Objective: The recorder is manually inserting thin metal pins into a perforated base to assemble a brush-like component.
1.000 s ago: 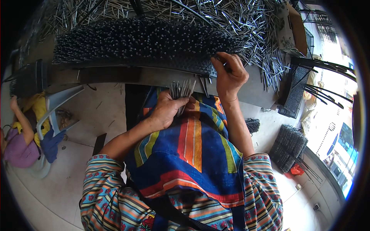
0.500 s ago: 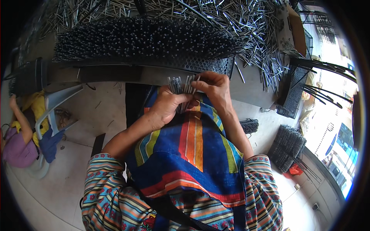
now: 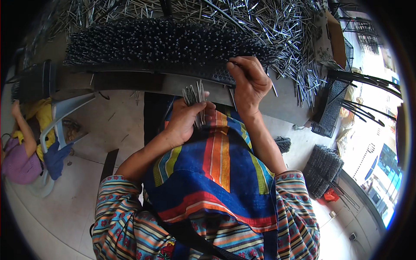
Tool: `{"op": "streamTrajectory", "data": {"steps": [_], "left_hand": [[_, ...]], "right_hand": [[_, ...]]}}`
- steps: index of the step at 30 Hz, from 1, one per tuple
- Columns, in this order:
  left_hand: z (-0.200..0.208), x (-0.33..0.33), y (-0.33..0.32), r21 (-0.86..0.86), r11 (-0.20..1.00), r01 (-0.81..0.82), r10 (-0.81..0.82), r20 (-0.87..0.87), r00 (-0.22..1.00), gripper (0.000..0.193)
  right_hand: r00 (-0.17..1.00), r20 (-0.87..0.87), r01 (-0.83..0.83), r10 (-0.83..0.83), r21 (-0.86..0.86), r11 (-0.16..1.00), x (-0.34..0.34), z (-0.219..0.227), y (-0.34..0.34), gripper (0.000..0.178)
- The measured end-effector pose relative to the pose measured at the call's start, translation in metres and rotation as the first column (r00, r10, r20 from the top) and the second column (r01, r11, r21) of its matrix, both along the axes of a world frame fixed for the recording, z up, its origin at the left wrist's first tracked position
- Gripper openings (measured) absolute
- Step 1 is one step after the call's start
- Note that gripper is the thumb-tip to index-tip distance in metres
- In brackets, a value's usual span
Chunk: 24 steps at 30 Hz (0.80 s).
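Thin steel pins [image 3: 196, 100] bundled in left hand [image 3: 187, 121], right hand [image 3: 250, 82] at studded board [image 3: 164, 47]

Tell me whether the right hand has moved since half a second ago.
Yes. The right hand has gone from beside the bundle of pins in the left hand up to the edge of the pin-filled block.
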<state>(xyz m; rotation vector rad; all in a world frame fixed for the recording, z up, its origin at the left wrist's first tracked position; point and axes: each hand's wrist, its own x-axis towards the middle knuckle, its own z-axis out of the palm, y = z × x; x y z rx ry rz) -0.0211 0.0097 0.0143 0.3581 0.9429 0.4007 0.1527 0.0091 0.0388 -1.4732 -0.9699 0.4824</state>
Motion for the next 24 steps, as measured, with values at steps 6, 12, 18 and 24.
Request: {"op": "streamTrajectory", "data": {"steps": [6, 12, 18, 24], "left_hand": [[0.004, -0.001, 0.004, 0.058, 0.998, 0.037, -0.035, -0.044, 0.998, 0.021], [0.0, 0.0, 0.002, 0.027, 0.999, -0.04, 0.041, -0.01, 0.999, 0.016], [0.002, -0.002, 0.008, 0.022, 0.998, -0.052, 0.051, 0.063, 0.997, 0.019], [0.012, 0.001, 0.009, 0.011, 1.0, -0.01, 0.008, 0.161, 0.987, 0.016]], "right_hand": [[0.968, 0.246, -0.042, 0.047, -0.027, 0.999, -0.007, -0.005, 0.009, 0.014], [0.934, 0.352, -0.028, 0.066, -0.111, 0.993, -0.011, 0.0, 0.018, 0.013], [0.871, 0.468, -0.04, 0.15, -0.238, 0.97, -0.014, 0.001, 0.012, 0.01], [0.943, -0.039, -0.276, 0.329, -0.643, 0.715, -0.008, 0.002, -0.009, 0.011]]}}
